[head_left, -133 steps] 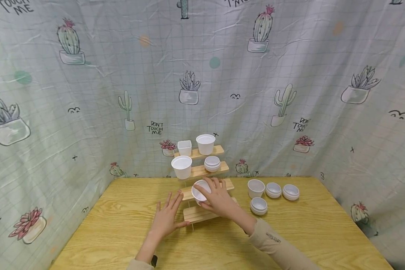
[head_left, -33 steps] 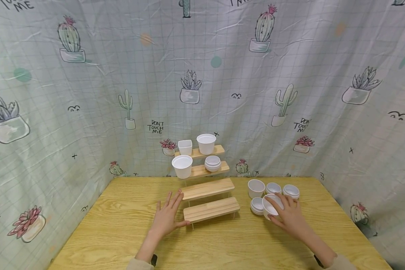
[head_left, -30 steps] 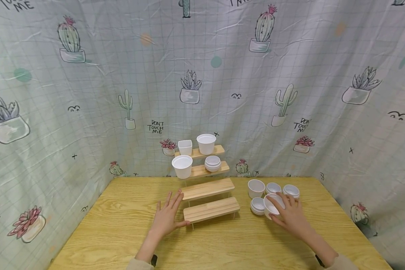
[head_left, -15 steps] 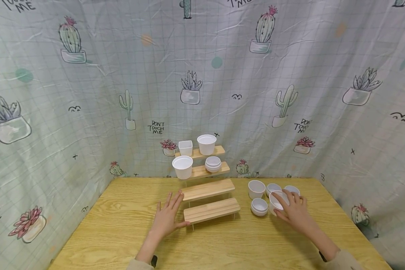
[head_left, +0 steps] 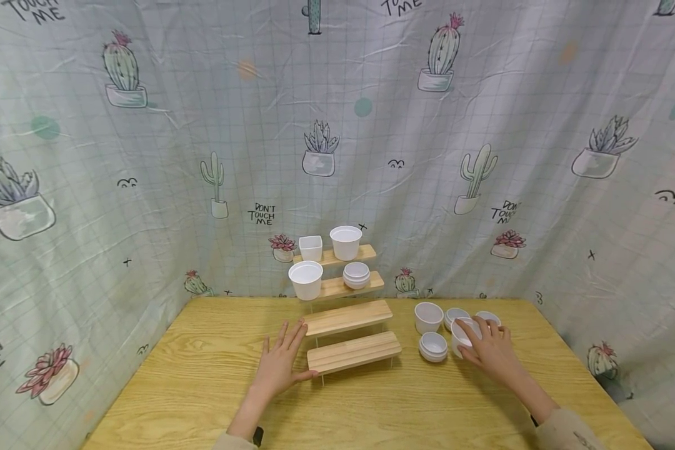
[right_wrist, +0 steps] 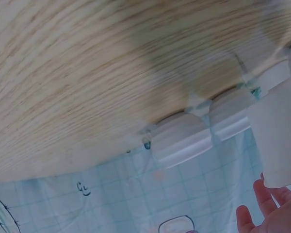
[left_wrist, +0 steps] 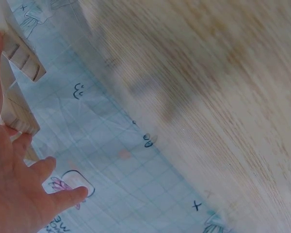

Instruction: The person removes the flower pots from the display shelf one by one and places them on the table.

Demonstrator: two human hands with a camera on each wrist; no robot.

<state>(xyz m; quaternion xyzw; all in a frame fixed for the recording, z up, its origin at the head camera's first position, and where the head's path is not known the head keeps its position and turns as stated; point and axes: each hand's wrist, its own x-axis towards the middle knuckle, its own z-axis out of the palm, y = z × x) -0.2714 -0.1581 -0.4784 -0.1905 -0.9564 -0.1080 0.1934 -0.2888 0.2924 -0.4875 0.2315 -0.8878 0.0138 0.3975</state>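
Observation:
A wooden stand with several tiers has its lower steps [head_left: 353, 351] bare. My left hand [head_left: 278, 367] rests against the stand's left side, fingers spread and fairly straight; the left wrist view shows the same hand [left_wrist: 19, 179] touching the step ends. On the right, my right hand [head_left: 495, 353] grips a white round cup [head_left: 462, 336] by its rim, among other white pots. In the right wrist view the cup [right_wrist: 276, 136] stands upside down in the picture, with fingertips of my right hand [right_wrist: 276, 208] at its rim.
The upper tiers hold a square pot [head_left: 310, 248], a large cup [head_left: 345, 243], another cup [head_left: 306, 280] and a small ridged pot [head_left: 357, 275]. Beside the held cup are a cup [head_left: 429, 317] and ridged pots [head_left: 433, 347]. A cactus-print curtain [head_left: 337, 87] hangs behind the table [head_left: 191, 375].
The cup from the third tier has moved right and down to the group of pots in my right hand, lately shifting slightly further right. My left hand has stayed at the stand.

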